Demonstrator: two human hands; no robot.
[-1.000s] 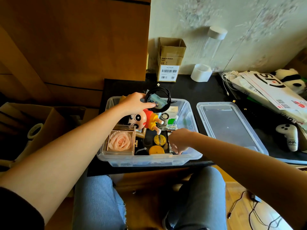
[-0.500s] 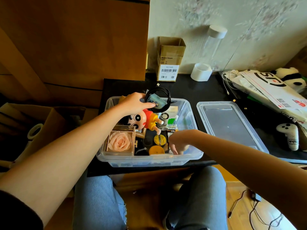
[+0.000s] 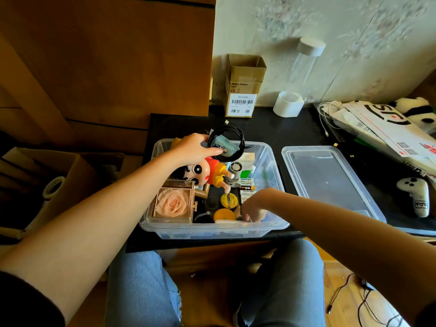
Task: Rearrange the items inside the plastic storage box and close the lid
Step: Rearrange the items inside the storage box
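R hand (image 3: 253,206) lower into box (image 3: 212,230) vs before, fingers curled, grip unclear; L hand (image 3: 192,149) still gripping cable coil (image 3: 227,143).

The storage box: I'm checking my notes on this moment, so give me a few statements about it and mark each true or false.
1. The lid is on the storage box. False: it lies on the black surface to the box's right, and the box is open.
2. The left hand holds a coiled black cable over the far end of the box. True.
3. The peach rose in its clear case sits in the box's near left corner. True.
4. The right hand rests on the lid. False: its fingers reach down into the box's near right part.
5. The cartoon figure stands on the black surface outside the box. False: it lies inside the box.
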